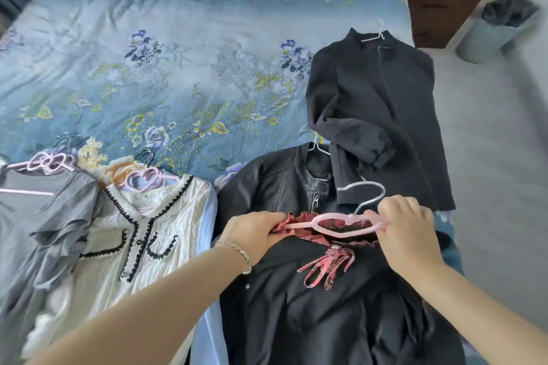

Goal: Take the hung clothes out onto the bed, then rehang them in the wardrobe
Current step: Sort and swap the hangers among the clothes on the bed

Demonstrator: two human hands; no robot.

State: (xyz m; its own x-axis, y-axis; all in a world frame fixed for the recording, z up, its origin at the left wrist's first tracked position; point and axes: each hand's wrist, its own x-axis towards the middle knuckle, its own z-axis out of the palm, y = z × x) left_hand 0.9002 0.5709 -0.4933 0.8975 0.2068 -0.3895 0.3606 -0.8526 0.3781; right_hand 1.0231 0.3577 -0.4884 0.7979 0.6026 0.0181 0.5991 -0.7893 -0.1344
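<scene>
Now | left grip (255, 234) pinches red collar (308, 237) | right grip (406, 231) clasps pink hanger (299, 225) | leather jacket (267, 187) beneath, cardigan (142, 231) beside

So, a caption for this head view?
On the bed, left hand grips the red collar of a black dress, right hand its pink hanger.

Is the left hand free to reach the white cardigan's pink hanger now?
Probably not yet: the left hand grips the red ruffled collar. Nothing covers that pink hanger, so once released it looks reachable.
</scene>
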